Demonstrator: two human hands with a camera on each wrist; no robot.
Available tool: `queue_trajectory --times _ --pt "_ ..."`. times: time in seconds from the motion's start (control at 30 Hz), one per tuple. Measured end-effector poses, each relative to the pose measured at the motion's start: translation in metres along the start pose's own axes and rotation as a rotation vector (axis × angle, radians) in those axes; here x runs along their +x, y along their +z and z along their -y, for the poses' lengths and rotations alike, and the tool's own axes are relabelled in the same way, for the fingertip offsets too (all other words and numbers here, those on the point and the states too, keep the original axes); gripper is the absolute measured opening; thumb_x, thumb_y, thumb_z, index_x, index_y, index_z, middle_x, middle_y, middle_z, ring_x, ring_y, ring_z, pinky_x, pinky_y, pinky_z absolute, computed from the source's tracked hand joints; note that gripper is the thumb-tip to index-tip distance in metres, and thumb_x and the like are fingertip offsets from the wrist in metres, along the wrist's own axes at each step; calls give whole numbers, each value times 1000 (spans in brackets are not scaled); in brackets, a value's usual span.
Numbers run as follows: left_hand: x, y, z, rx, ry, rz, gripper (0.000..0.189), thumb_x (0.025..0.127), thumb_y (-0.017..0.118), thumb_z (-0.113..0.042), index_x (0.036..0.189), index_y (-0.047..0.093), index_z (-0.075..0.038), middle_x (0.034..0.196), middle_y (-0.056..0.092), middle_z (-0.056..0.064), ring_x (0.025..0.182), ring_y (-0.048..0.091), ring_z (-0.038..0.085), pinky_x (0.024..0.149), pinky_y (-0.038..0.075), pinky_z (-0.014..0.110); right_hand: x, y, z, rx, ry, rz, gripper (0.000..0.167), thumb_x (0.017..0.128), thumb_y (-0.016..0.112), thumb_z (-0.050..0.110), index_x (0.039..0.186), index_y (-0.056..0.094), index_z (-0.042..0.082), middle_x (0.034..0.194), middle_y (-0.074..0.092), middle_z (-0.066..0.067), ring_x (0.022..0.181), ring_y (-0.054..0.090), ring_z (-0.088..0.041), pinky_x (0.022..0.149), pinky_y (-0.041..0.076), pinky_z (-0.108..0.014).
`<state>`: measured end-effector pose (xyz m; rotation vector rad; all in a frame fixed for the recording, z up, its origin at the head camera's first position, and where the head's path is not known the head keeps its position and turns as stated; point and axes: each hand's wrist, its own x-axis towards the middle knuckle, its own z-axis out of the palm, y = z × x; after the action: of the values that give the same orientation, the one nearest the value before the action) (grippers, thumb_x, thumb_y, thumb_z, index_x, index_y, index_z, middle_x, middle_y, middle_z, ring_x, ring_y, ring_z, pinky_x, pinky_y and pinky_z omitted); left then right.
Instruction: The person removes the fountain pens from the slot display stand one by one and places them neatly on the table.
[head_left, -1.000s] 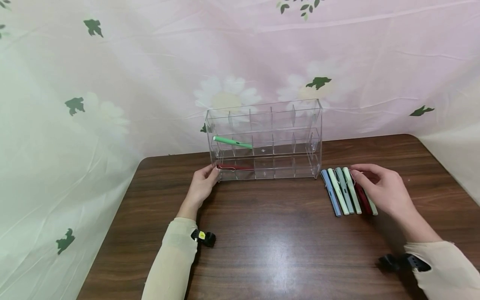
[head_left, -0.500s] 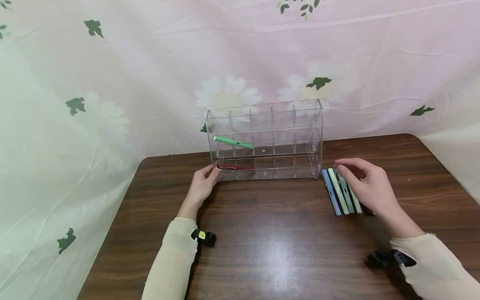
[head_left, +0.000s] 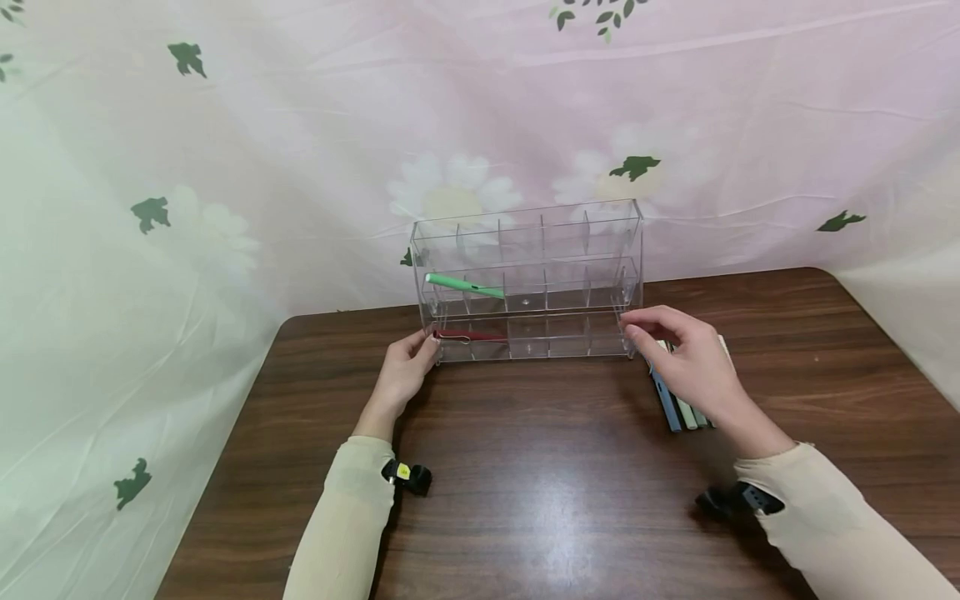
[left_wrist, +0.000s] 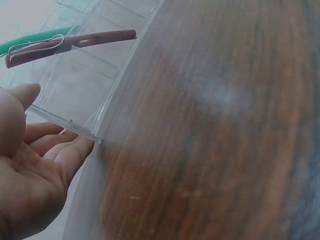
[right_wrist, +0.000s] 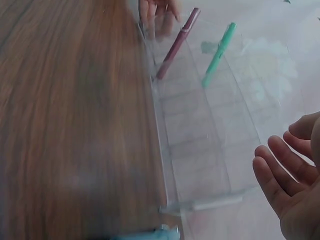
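A clear plastic tiered rack (head_left: 566,323) stands on the table by the back cloth. Across its middle tier lies a green pen (head_left: 465,286); a dark red pen (head_left: 471,337) with a wire clip lies across the lowest tier. My left hand (head_left: 402,371) holds the rack's left end, thumb on the front side and fingers along the outer wall. At the opposite end, my right hand (head_left: 690,362) has its fingertips close to the right wall, its fingers loosely bent and nothing held. Beneath it lie several pens (head_left: 666,404) side by side, partly hidden by the hand.
The brown wooden table (head_left: 517,492) has a far edge against a flowered cloth (head_left: 315,158) that hangs behind and at the sides. A black strapped camera (head_left: 408,475) sits on the left wrist, another (head_left: 738,500) on the right.
My right hand has moved left from the far end of the row of pens, across them, to the rack's right end. The left hand, the rack and its two pens have stayed put.
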<state>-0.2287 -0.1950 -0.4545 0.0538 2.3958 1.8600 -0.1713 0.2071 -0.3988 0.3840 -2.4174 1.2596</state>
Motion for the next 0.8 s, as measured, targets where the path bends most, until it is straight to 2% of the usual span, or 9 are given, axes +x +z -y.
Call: queue_trajectory --times 0.13,0.37,0.5,0.63,0.8 --pt "0 0 1 -4 1 -1 51 117 48 -19 161 43 7 161 52 27 149 54 37 121 50 41 6 11 7 20 -38 25 17 103 72 7 117 81 7 108 82 -10 91 63 17 76 50 -3" --pt "-1 -1 2 29 1 -1 52 117 48 -20 161 42 7 160 53 27 147 56 38 120 51 42 12 31 15 55 -40 77 15 104 72 10 117 81 11 110 82 -6 91 66 10 70 52 -12" --pt "-1 -1 0 43 1 -6 52 117 49 -19 160 43 8 158 55 28 146 57 38 120 51 43 17 42 20 68 -52 105 15 104 72 10 116 82 11 113 82 -7 100 71 -1 77 57 -10" --pt "-1 -2 -2 50 -7 -6 51 117 49 -19 160 44 8 156 57 28 145 58 38 120 51 42 21 52 25 67 -61 125 15 103 73 9 115 82 10 116 82 -7 107 74 -16 78 59 -10" --pt "-1 -2 -4 38 -26 0 51 117 49 -19 160 44 8 156 56 28 146 57 37 120 51 41 25 64 32 73 -49 160 16 102 75 11 116 82 9 117 82 -6 110 75 -22 77 60 -20"
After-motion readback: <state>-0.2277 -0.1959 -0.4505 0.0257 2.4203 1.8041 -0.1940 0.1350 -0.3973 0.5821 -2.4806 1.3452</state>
